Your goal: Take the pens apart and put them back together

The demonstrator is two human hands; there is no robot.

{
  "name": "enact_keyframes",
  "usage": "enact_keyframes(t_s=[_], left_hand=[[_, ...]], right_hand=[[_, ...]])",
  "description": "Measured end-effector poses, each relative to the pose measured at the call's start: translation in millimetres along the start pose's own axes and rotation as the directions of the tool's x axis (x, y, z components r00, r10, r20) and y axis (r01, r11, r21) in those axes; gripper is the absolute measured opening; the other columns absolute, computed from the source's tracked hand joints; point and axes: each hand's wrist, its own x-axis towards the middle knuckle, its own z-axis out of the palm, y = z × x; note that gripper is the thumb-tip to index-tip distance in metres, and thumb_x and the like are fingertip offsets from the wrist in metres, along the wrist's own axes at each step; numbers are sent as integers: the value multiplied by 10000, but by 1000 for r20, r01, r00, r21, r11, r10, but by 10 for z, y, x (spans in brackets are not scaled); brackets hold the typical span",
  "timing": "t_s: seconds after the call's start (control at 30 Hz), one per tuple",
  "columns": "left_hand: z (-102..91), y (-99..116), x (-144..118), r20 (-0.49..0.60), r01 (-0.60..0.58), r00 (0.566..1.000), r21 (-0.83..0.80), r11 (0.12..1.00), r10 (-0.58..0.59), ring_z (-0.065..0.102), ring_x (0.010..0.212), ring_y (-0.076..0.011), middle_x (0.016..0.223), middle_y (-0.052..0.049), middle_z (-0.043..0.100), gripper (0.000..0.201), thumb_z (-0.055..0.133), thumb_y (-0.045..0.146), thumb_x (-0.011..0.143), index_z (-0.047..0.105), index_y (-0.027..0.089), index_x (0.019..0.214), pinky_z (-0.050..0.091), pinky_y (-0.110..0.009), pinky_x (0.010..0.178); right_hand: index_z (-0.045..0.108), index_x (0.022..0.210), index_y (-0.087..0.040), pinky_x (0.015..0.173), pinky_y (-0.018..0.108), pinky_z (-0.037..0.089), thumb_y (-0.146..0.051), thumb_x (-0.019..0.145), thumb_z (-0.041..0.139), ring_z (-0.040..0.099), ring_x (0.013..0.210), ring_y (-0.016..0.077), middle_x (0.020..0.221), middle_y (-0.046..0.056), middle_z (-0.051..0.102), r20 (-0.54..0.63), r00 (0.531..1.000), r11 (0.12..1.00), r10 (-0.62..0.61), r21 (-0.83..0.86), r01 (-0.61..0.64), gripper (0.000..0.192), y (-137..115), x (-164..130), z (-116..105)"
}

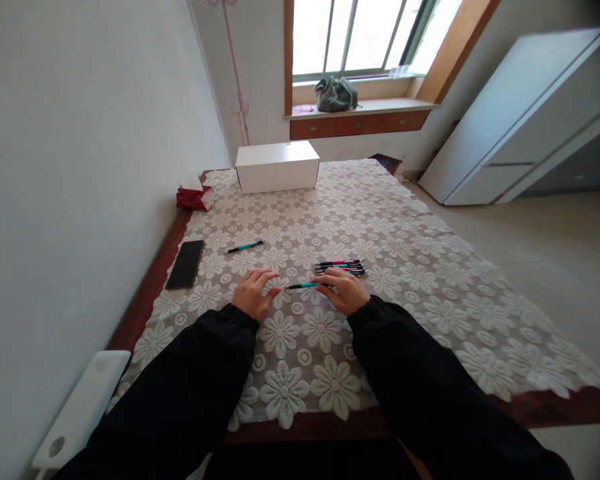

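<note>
My right hand (346,291) pinches a teal-and-black pen (303,285) near its right end. The pen lies almost level, its dark tip pointing toward my left hand (253,292). That left hand is open, thumb and fingers apart, with the thumb close to the pen's tip; whether they touch I cannot tell. Just beyond my right hand is a small group of pens (339,263) side by side, dark with red and teal parts, partly hidden by the fingers. Another teal-and-black pen (245,247) rests alone beyond my left hand.
A flowered lace cloth (405,240) covers the table. To the left lie a black phone (185,265) and a red packet (195,198) by the wall. A white box (278,168) stands at the far end. A white power strip (83,408) is at the near left edge.
</note>
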Motion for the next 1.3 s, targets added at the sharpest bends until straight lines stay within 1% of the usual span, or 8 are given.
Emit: enact_keyframes(t_s=[0.1, 0.23, 0.33, 0.47, 0.6, 0.73, 0.97, 1.3], left_hand=[[-32, -149, 51, -38, 72, 997, 141, 987, -68, 425, 1373, -302, 1456, -109, 518, 490, 590, 382, 911, 540, 217, 1370, 329, -465, 1171], [19, -313, 78, -29, 288, 956, 303, 908, -293, 206, 1498, -358, 1601, -118, 324, 645, 500, 426, 939, 353, 198, 1524, 216, -569, 1200], [67, -360, 88, 59, 358, 913, 357, 863, -404, 239, 1488, -364, 1610, -122, 309, 622, 418, 432, 968, 316, 217, 1543, 182, -631, 1183], [47, -364, 179, 53, 366, 909, 372, 853, -414, 326, 1445, -350, 1586, -121, 361, 610, 457, 416, 941, 371, 227, 1515, 237, -589, 1177], [62, -352, 358, -15, 376, 917, 368, 850, -399, 224, 1487, -371, 1633, -116, 252, 654, 469, 405, 926, 334, 211, 1536, 204, -599, 1186], [150, -349, 460, 27, 396, 900, 371, 840, -436, 239, 1474, -387, 1595, -119, 341, 561, 438, 394, 936, 452, 224, 1470, 192, -633, 1169], [91, -390, 473, -105, 420, 906, 329, 846, -410, 458, 1294, -325, 1355, -151, 594, 404, 459, 282, 928, 572, 185, 1303, 310, -533, 1098], [25, -470, 518, -60, 392, 918, 279, 877, -391, 526, 1149, -323, 1157, -84, 694, 218, 531, 260, 920, 697, 247, 1061, 310, -550, 1033]], right_hand=[[752, 1037, -243, 911, 403, 458, -370, 958, 543, 591, 991, 252, 1022, 88, 685, -95, 995, 977, 36, -207, -55, 257, 135, -6, -91], [753, 977, -249, 947, 424, 411, -321, 913, 604, 551, 1077, 273, 1099, 80, 676, -141, 986, 913, 90, -383, -138, 177, 233, -20, -136], [734, 951, -239, 947, 422, 392, -277, 909, 594, 539, 1075, 266, 1107, 73, 673, -147, 981, 886, 127, -428, -178, 151, 265, -29, -138], [699, 987, -218, 912, 430, 402, -274, 908, 570, 522, 1092, 284, 1193, 97, 641, -187, 970, 864, 157, -450, -227, 162, 306, -36, -132], [669, 1011, -213, 908, 433, 423, -271, 912, 550, 516, 1136, 296, 1267, 109, 615, -158, 975, 878, 153, -432, -208, 165, 316, -35, -112], [660, 1030, -213, 936, 438, 425, -277, 912, 571, 526, 1145, 290, 1291, 99, 611, -116, 979, 886, 170, -416, -204, 161, 286, -27, -102], [673, 1026, -228, 959, 438, 421, -266, 917, 582, 540, 1150, 279, 1259, 86, 632, -117, 982, 895, 149, -405, -184, 146, 276, -21, -97], [678, 983, -223, 964, 453, 435, -274, 926, 573, 537, 1185, 288, 1265, 83, 650, -75, 988, 907, 133, -393, -152, 130, 284, -36, -86]])
